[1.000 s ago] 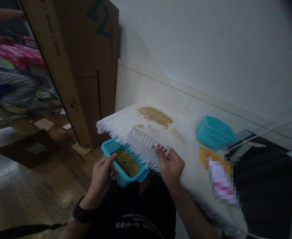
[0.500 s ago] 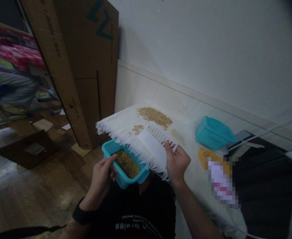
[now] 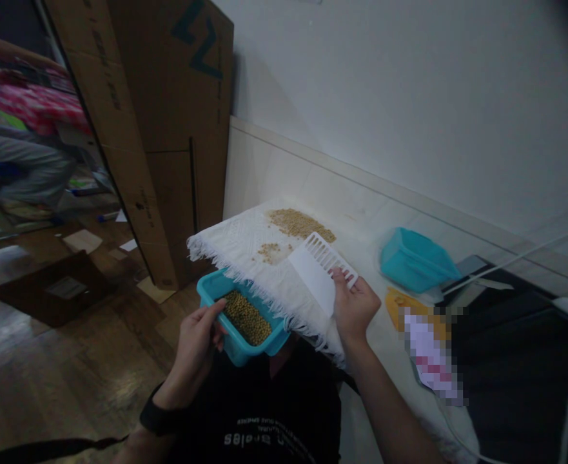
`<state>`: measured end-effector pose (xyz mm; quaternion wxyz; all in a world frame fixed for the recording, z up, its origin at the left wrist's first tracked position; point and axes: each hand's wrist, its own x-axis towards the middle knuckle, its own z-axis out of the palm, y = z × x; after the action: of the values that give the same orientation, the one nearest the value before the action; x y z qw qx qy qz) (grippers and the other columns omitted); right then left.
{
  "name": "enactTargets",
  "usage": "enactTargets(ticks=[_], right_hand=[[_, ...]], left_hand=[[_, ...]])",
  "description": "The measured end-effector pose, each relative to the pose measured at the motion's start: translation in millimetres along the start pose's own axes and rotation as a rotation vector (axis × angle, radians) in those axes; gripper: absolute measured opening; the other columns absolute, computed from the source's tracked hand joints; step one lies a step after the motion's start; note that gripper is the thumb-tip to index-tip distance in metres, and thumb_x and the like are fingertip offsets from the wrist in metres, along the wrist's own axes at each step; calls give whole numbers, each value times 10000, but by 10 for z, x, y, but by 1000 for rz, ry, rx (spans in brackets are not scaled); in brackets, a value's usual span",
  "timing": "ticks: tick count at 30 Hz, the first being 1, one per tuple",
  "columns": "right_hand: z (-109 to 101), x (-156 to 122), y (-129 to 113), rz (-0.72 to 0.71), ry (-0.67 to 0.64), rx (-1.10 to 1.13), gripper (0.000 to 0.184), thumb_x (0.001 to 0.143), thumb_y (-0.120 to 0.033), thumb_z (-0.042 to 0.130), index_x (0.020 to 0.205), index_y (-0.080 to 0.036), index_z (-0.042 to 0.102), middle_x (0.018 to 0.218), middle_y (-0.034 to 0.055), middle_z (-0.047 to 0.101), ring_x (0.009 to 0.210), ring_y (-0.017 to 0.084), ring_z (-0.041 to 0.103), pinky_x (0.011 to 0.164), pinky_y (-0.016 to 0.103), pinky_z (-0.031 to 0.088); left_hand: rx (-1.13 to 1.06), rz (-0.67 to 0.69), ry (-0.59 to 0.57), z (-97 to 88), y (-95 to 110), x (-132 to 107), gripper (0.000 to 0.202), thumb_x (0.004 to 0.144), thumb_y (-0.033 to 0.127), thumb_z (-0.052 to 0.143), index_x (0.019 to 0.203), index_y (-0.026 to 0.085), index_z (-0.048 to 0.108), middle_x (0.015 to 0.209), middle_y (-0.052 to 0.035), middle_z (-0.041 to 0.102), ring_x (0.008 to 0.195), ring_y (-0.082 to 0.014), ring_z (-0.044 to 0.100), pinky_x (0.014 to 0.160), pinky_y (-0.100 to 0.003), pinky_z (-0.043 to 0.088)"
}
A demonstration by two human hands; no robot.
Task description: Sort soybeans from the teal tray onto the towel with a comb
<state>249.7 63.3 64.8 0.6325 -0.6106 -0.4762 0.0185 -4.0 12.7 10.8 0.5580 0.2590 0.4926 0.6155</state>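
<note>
Left fingers (image 3: 216,312) grip blue bin (image 3: 210,287) at rim, beans (image 3: 247,319) just beside them. Right fingers (image 3: 339,278) pinch white slotted plate (image 3: 311,274) near one end, loose beans (image 3: 298,223) beyond.

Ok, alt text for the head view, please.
Left hand grips a turquoise rectangular plastic tub of round yellow-green grains; right hand holds a flat white slotted plate over a fringed white cloth where tan grains lie.

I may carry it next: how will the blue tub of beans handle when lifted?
The tub looks fairly stiff: it shows no bend where the left hand grips. The beans inside probably add some weight. They lie loose under an open top, so tilting could spill them.
</note>
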Motion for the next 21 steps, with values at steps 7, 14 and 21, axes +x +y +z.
enactTargets(ticks=[7, 14, 21], right_hand=[[-87, 188, 151, 30, 66, -44, 376, 763, -458, 711, 840, -93, 753, 777, 117, 753, 714, 238, 701, 663, 312, 522], [74, 129, -9, 26, 11, 96, 399, 782, -495, 693, 880, -109, 711, 821, 103, 749, 716, 198, 695, 650, 280, 529], [292, 17, -171, -47, -191, 137, 341, 804, -480, 683, 862, -144, 665, 815, 75, 733, 700, 176, 683, 670, 277, 529]], left_hand=[[-7, -10, -3, -21, 12, 7, 416, 742, 421, 739, 464, 178, 547, 365, 65, 412, 316, -66, 344, 321, -195, 293], [-18, 2, 10, -43, -4, 46, 421, 736, 421, 736, 448, 175, 553, 360, 61, 410, 308, -62, 331, 317, -197, 285], [28, -12, 16, -98, 21, 93, 423, 744, 439, 710, 459, 183, 531, 349, 63, 393, 298, -67, 327, 315, -205, 259]])
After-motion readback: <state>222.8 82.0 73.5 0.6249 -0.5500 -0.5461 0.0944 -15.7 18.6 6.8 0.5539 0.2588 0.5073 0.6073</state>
